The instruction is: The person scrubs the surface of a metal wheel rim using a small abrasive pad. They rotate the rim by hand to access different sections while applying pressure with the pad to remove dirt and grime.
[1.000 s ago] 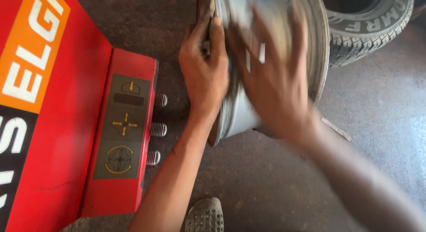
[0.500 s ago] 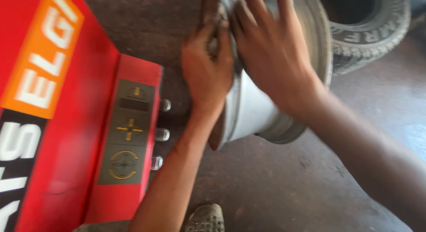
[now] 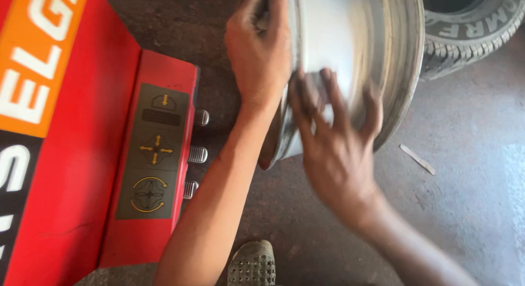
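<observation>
A bare silver wheel rim point(image 3: 377, 51) stands on edge on the floor in front of me. My left hand point(image 3: 261, 56) grips its near edge at the top, fingers curled over the lip. My right hand point(image 3: 336, 149) is blurred with motion, its fingers spread flat against the rim's curved barrel, possibly pressing something small and pale against the metal; I cannot tell what.
A red machine point(image 3: 71, 155) with a grey symbol panel point(image 3: 153, 149) and three metal foot pedals point(image 3: 198, 153) stands at the left. A black tyre point(image 3: 470, 29) lies at the top right. A thin pale strip point(image 3: 417, 158) lies on the concrete floor. My shoe point(image 3: 251, 264) shows at the bottom.
My right hand has slid down the rim's barrel from the top toward its lower part. My left hand keeps its hold on the rim's edge.
</observation>
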